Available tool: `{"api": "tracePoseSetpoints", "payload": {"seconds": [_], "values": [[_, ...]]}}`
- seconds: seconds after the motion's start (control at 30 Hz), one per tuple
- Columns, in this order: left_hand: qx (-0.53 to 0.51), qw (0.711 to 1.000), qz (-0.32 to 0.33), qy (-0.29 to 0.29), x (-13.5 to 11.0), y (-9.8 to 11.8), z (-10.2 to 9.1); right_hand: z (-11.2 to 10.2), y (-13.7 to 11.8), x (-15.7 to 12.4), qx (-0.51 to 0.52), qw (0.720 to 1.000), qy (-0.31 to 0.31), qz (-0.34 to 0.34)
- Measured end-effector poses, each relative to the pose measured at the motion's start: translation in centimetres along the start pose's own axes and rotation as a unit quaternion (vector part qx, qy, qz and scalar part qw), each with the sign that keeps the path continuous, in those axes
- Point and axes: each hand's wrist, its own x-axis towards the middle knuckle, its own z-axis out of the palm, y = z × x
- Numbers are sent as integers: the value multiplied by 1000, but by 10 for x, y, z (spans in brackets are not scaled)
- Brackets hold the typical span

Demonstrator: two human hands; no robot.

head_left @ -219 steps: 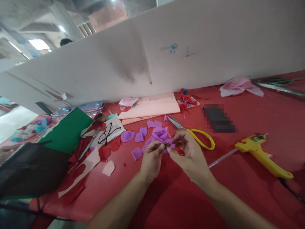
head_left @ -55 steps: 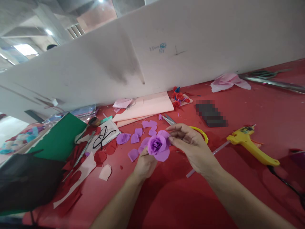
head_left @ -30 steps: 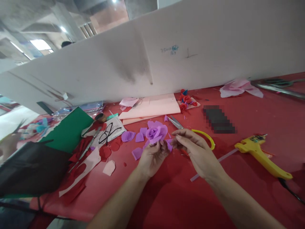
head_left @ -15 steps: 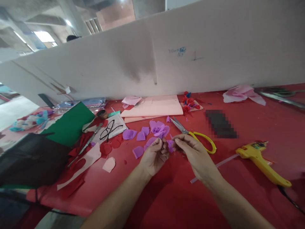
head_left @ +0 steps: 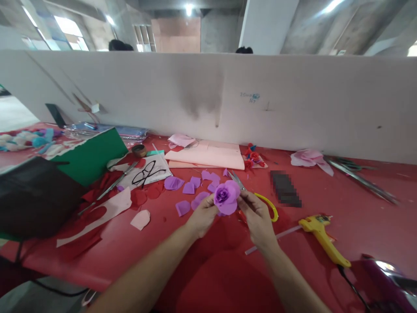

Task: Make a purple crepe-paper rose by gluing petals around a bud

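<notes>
A purple paper flower (head_left: 226, 198) with a rolled dark centre faces up between my hands. My left hand (head_left: 202, 217) is closed on its lower left side, the fingertips hidden under the petals. At the flower's right edge, my right hand (head_left: 258, 215) pinches a petal between thumb and fingers. Loose purple paper petals (head_left: 183, 208) lie on the table just left of and behind the flower. Scissors with yellow handles (head_left: 272, 208) lie partly hidden behind my right hand and the flower.
On the red table (head_left: 156, 256), a yellow glue gun (head_left: 325, 241) lies right, near a blurred-out dark rectangle (head_left: 286, 189). Pink sheets (head_left: 208, 154) and red flowers (head_left: 254, 158) lie at the back. Eyeglasses (head_left: 148, 174), paper scraps (head_left: 97, 215) and a black bag (head_left: 39, 204) are left. A white partition (head_left: 146, 91) stands behind.
The flower has been raised and tilted so its face turns towards me. My right hand has moved in from beside it to its edge. The camera view has levelled and shifted.
</notes>
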Motion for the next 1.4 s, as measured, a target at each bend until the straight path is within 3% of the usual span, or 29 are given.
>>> {"api": "tracePoseSetpoints", "payload": {"seconds": [0.17,0.43,0.6,0.7,0.73,0.77,0.83,0.9,0.97,1.0,1.1,1.23,1.33,1.4], "values": [[31,999,27,-26,3,-1,-5,2,-3,-4,75,997,-9,-3],[-6,1000,13,-9,2,3,1,4,-4,-8,44,998,-21,-24],[-76,997,-15,-6,2,5,0,4,-16,-6,-89,996,-6,-27],[-135,990,-43,-2,3,8,-3,-15,-32,-4,-171,984,50,-19],[-151,987,-55,5,4,9,-5,-27,-37,-4,-213,974,73,-19],[-164,984,-69,12,5,10,-6,-43,-40,-6,-306,945,114,-30],[-177,979,-94,25,6,11,-9,-82,-41,-12,-507,847,155,-37],[-180,977,-110,38,7,11,-10,-123,-34,-20,-662,733,157,-10],[-163,978,-120,49,7,10,-11,-159,-24,-27,-750,637,151,92],[-149,979,-125,54,7,9,-11,-173,-18,-30,-769,607,135,146],[-117,978,-161,52,5,11,-9,-191,-7,-37,-795,576,90,169],[-109,969,-219,9,0,20,-5,-184,-8,-41,-800,569,110,156],[-92,972,-217,2,-2,25,-3,-178,-14,-41,-778,572,144,214],[-80,975,-208,11,-3,26,-2,-177,-17,-40,-755,593,153,235]]}}
